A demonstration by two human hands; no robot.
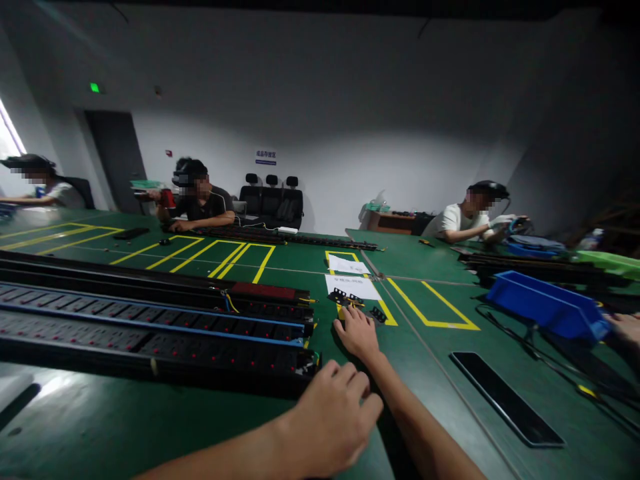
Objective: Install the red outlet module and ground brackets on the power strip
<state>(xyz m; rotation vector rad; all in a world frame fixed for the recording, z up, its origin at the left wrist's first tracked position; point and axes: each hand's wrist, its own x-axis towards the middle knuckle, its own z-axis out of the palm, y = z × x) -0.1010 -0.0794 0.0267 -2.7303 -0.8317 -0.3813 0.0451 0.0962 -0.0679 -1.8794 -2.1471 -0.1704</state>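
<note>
My left hand (335, 420) is curled beside the near right end of a long black socket strip (215, 357) with red dots; its fingertips are partly hidden, and what they hold, if anything, does not show. Farther forward, my right hand (357, 333) reaches over the table with bent, slightly parted fingers. It is at a small pile of black perforated brackets (350, 298), next to a white paper sheet (353, 287). More strips with blue edges (150, 313) lie parallel behind the nearest one, along with a dark red piece (264, 291).
On the right are a black phone-like slab (507, 398), a blue bin (547, 303), dark cables (530, 337) and another person's hand (625, 327). Yellow tape outlines mark the green table (425, 363). Three people sit across the table, near more dark strips.
</note>
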